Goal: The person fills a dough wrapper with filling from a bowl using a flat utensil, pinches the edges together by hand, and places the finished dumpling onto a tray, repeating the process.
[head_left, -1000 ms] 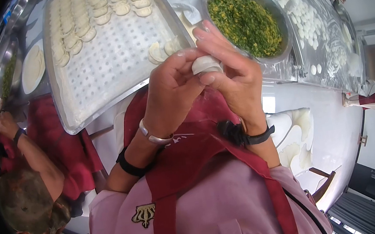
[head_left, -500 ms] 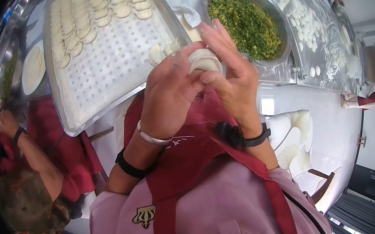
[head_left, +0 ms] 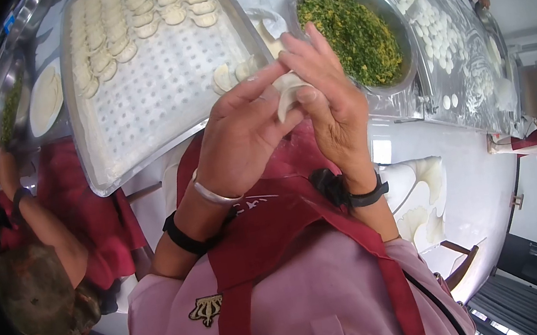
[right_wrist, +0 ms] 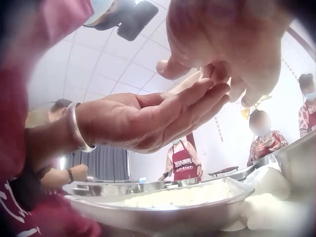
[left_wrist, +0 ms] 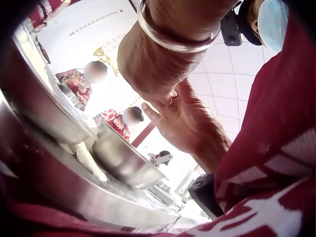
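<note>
A pale, folded dumpling (head_left: 287, 94) is held between both hands in front of the chest. My left hand (head_left: 236, 138), with a silver bracelet at its wrist, grips its left side. From the other side my right hand (head_left: 336, 105) pinches it, thumb on the near face and index and middle fingers extended beyond it. In the left wrist view the left hand (left_wrist: 160, 61) covers the dumpling. The right wrist view shows the left hand (right_wrist: 148, 118) below the right hand (right_wrist: 227, 44), fingers meeting.
A perforated tray (head_left: 138, 103) bears rows of dumplings (head_left: 146, 14) and a few near its right edge (head_left: 223, 77). Right of it stands a metal bowl (head_left: 407, 47) of chopped green-and-yellow filling (head_left: 353, 38). Dough pieces (head_left: 438, 37) lie farther right. A plate of wrappers (head_left: 46, 102) and another person's arm (head_left: 44, 217) are at left.
The dumpling has turned between the hands, from broad side facing up to a more upright, edge-on crescent. Both hands' fingers have shifted around it. At left, the other person's arm has moved.
</note>
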`<state>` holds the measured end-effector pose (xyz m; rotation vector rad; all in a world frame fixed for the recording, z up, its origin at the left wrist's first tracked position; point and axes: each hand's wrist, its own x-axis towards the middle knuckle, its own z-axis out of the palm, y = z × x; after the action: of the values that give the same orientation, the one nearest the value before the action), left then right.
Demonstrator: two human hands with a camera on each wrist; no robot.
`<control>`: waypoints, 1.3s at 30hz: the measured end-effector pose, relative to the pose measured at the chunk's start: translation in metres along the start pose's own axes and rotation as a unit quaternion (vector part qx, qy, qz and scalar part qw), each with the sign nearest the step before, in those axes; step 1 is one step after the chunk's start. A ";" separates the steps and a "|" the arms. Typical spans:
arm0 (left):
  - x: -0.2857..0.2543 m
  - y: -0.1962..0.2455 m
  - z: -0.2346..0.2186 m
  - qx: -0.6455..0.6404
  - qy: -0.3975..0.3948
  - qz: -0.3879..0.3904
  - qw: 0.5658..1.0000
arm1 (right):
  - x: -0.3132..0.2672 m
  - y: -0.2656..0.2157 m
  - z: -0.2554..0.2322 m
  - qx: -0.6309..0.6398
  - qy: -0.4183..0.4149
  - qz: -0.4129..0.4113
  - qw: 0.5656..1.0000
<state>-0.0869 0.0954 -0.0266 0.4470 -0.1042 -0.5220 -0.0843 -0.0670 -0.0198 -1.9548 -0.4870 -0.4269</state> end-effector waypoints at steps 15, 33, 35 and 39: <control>0.004 -0.001 -0.002 -0.003 -0.019 -0.015 1.000 | -0.005 -0.005 0.005 0.177 0.132 0.095 0.971; 0.000 0.003 -0.005 0.032 -0.013 -0.051 0.998 | -0.004 0.005 -0.014 0.140 -0.011 0.063 0.988; -0.001 0.004 -0.006 0.046 -0.015 -0.055 0.997 | -0.003 0.005 -0.016 0.109 -0.031 0.053 0.992; -0.001 0.006 -0.013 0.067 -0.030 -0.071 0.995 | 0.002 -0.010 -0.016 0.184 -0.025 0.133 0.973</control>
<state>-0.0823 0.1059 -0.0357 0.5735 -0.1676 -0.6720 -0.0889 -0.0769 -0.0047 -1.6420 -0.3028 -0.1058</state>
